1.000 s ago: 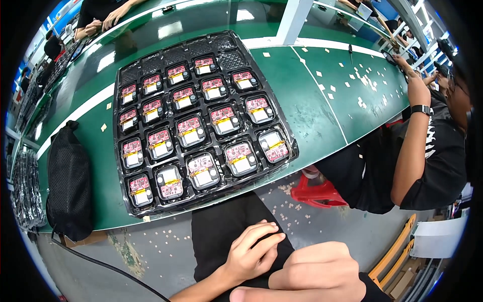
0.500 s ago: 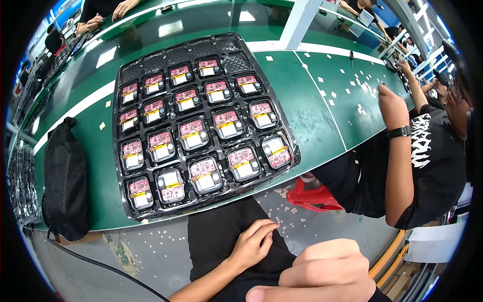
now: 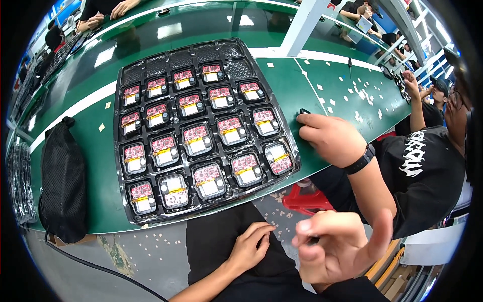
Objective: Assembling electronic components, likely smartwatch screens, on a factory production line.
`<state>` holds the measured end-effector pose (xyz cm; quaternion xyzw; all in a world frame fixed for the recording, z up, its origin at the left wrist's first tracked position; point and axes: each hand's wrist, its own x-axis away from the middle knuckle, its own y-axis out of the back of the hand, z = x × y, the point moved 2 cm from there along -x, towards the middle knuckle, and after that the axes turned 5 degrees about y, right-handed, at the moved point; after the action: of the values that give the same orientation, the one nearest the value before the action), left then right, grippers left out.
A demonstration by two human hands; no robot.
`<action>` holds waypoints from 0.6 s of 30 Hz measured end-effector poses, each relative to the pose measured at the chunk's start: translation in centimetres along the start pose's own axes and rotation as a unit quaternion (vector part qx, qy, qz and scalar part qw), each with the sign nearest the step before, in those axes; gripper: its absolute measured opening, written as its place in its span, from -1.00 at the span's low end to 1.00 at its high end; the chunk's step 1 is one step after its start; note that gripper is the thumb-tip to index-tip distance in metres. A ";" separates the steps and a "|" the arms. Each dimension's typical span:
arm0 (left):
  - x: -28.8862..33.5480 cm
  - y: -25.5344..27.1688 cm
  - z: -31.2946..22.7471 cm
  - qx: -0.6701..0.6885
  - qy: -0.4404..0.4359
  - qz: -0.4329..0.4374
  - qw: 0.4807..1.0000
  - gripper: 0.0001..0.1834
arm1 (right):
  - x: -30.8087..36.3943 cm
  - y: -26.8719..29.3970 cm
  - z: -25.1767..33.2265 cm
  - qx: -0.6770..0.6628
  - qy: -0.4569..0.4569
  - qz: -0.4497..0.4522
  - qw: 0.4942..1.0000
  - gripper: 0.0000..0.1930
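My left hand [image 3: 251, 246] lies on my dark-trousered leg [image 3: 214, 236], its fingers loosely stretched out and holding nothing. Close in front of me, my right hand [image 3: 337, 244] is raised, with its fingertips pinched together at the left. A small dark spot shows between those tips, too small to make out. On the green table, a black plastic tray [image 3: 246, 194] carries several square dark casings [image 3: 197, 140] with red circuit boards, silvery blocks and yellow tape. Its far row of pockets [image 3: 181, 59] holds no casings. Neither hand touches the tray.
A co-worker's hand [image 3: 332, 138] reaches over the table beside the tray, holding a small black piece [image 3: 304, 111]. A black mesh bag [image 3: 63, 181] with a cable stands left. Small pale squares [image 3: 362, 93] lie scattered at right. A red stool [image 3: 307, 201] stands below the table edge.
My right hand has turned from a knuckles-up fist to a fingertip pinch. The co-worker's hand has come in from the right toward the tray. My left hand stays on my leg.
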<state>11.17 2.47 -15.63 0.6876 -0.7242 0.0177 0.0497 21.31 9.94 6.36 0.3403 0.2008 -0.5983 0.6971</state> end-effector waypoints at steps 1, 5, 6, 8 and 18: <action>-1.0 0.2 -3.6 -0.057 -0.069 -0.033 0.995 -0.70 | -2.2 -1.1 -1.6 0.029 0.014 -0.008 0.999 -0.36; -0.5 0.4 -3.6 -0.035 -0.027 -0.015 0.999 -0.72 | -0.6 0.6 -4.1 0.154 0.003 0.016 0.988 -0.59; -0.4 0.6 -3.7 -0.030 -0.027 -0.013 0.999 -0.73 | -0.8 1.1 -4.7 0.193 0.015 0.044 0.980 -0.67; -0.4 0.5 -3.8 -0.021 -0.029 -0.005 0.999 -0.74 | -0.5 1.6 -6.4 0.191 -0.068 -0.005 0.979 -0.76; -0.1 0.5 -4.9 -0.007 -0.062 -0.013 0.998 -0.75 | -6.0 1.0 -12.0 0.432 -0.124 0.081 0.890 -0.56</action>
<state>10.88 3.08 -10.79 0.6963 -0.7170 -0.0307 0.0098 22.59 22.73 2.46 0.5460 -0.1937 -0.6047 0.5465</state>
